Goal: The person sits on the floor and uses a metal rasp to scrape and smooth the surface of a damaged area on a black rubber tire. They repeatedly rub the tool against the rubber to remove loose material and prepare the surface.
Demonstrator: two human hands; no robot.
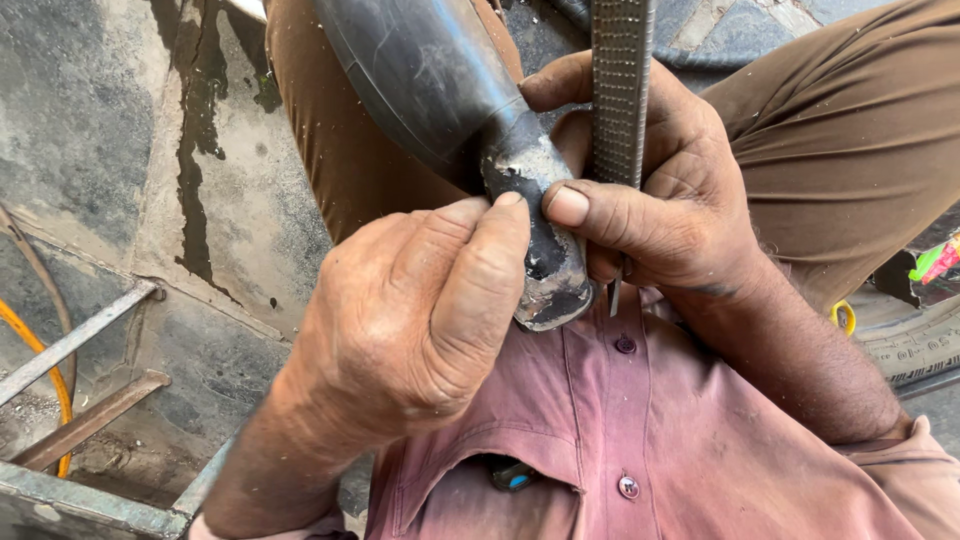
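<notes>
A black rubber inner tube is folded over my lap, its pinched, scuffed grey end pointing toward my chest. My left hand grips that folded end from the left, with the fingertips pressed on its top. My right hand closes around a metal rasp with a rough toothed face, held upright against the tube. The right thumb also presses on the tube's end. The rasp's lower tip pokes out below the right hand.
A stained concrete floor lies to the left. A metal frame and an orange hose are at the lower left. A tyre lies at the right edge, near a yellow object.
</notes>
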